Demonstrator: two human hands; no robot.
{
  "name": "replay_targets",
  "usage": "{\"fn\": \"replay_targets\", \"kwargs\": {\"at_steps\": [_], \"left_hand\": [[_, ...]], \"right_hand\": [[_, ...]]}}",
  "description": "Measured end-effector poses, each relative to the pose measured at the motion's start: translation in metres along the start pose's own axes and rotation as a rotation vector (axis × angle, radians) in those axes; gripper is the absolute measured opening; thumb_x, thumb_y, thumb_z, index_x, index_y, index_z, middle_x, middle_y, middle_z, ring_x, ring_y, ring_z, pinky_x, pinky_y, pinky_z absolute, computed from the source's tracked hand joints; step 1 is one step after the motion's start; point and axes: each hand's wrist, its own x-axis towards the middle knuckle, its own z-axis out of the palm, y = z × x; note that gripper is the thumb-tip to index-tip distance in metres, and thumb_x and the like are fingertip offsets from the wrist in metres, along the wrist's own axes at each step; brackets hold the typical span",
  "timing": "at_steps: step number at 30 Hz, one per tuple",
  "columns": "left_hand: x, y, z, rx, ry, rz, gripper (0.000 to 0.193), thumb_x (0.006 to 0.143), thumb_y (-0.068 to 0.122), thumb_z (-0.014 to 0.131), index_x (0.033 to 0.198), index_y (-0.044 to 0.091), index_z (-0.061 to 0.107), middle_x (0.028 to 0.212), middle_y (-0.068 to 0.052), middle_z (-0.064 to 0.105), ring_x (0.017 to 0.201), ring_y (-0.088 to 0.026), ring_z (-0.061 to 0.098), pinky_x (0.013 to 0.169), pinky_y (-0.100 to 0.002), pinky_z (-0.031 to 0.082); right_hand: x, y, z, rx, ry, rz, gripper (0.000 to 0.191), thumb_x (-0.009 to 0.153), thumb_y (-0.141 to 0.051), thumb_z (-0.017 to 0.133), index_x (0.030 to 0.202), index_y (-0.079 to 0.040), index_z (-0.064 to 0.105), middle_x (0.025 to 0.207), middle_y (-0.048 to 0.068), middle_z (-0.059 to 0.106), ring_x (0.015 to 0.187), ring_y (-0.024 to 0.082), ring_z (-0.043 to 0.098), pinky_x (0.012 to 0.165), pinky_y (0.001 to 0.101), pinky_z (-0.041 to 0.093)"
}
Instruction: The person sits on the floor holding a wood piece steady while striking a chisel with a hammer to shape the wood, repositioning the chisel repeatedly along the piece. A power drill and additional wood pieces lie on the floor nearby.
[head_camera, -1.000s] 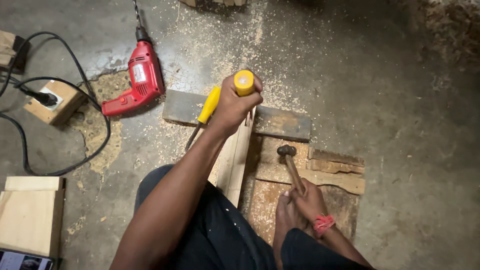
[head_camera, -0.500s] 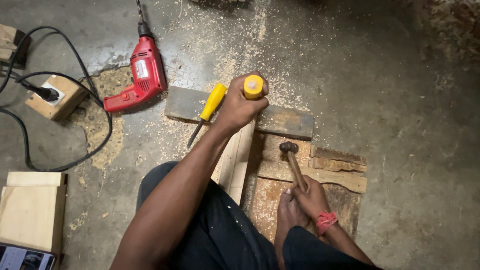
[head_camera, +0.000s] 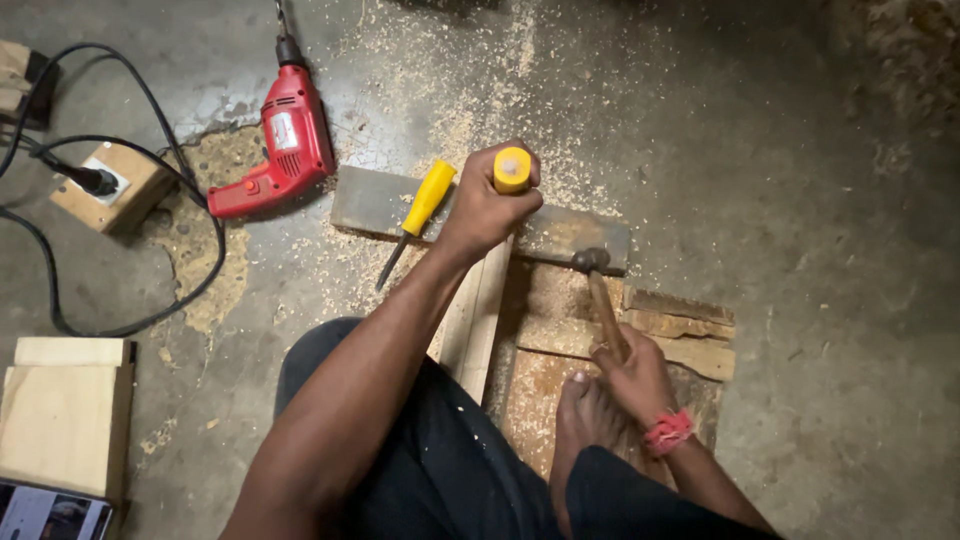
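Chisel (head_camera: 512, 168) upright in left hand (head_camera: 487, 205); hammer (head_camera: 600, 295) low in right hand (head_camera: 632, 372).

A small screen (head_camera: 55, 515) is lying at about seven o'clock, its dark, glowing rectangular face partly cut off by the frame edge. A pale rectangular label (head_camera: 282, 131) is showing on the red drill (head_camera: 275, 160) at about eleven o'clock.

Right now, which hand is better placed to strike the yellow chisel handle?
The right hand. It already grips the hammer, whose head lies close beside the chisel. The left hand is wrapped around the chisel, holding it on the plank.
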Motion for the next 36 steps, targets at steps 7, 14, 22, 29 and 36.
{"fn": "replay_targets", "kwargs": {"at_steps": [7,14,22,29,36], "left_hand": [[-0.001,-0.006,0.005,-0.009,-0.084,0.014,0.025,0.075,-0.012,0.068,0.085,0.008,0.057,0.080,0.004,0.053,0.073,-0.005,0.053,0.066,-0.023,0.045],[0.000,-0.010,-0.008,-0.189,-0.017,-0.057,0.023,0.075,-0.012,0.063,0.085,0.008,0.058,0.086,0.001,0.059,0.075,-0.008,0.055,0.067,-0.025,0.048],[-0.003,0.003,-0.024,-0.350,0.072,-0.196,0.020,0.077,-0.008,0.060,0.086,0.010,0.062,0.088,-0.002,0.068,0.079,-0.009,0.065,0.064,-0.027,0.052],[-0.007,-0.001,-0.003,-0.036,0.051,-0.025,0.021,0.079,-0.010,0.069,0.084,0.007,0.060,0.081,0.002,0.061,0.076,-0.007,0.058,0.069,-0.024,0.050],[-0.007,0.000,0.001,-0.069,0.036,-0.025,0.022,0.078,-0.011,0.069,0.087,0.007,0.061,0.083,0.003,0.061,0.077,-0.006,0.058,0.069,-0.023,0.049]], "right_hand": [[0.015,-0.106,-0.051,-0.136,0.134,-0.335,0.019,0.088,-0.012,0.070,0.104,-0.002,0.068,0.060,0.002,0.054,0.054,0.012,0.051,0.049,0.0315,0.040],[0.020,-0.201,-0.091,-0.281,0.245,-0.779,0.012,0.093,-0.008,0.072,0.099,-0.001,0.064,0.059,0.004,0.054,0.049,0.014,0.056,0.050,0.0330,0.041],[-0.001,-0.192,-0.081,-0.269,0.130,-0.587,0.013,0.088,-0.007,0.074,0.093,0.001,0.064,0.058,0.010,0.056,0.049,0.012,0.056,0.048,0.0324,0.041],[-0.011,-0.173,-0.075,-0.176,0.124,-0.467,0.015,0.088,-0.008,0.072,0.100,0.000,0.067,0.057,0.006,0.058,0.050,0.009,0.056,0.048,0.0289,0.041],[-0.002,-0.184,-0.078,-0.251,0.123,-0.564,0.017,0.088,-0.008,0.073,0.101,0.000,0.065,0.062,0.011,0.058,0.052,0.017,0.061,0.050,0.0343,0.045]]}}
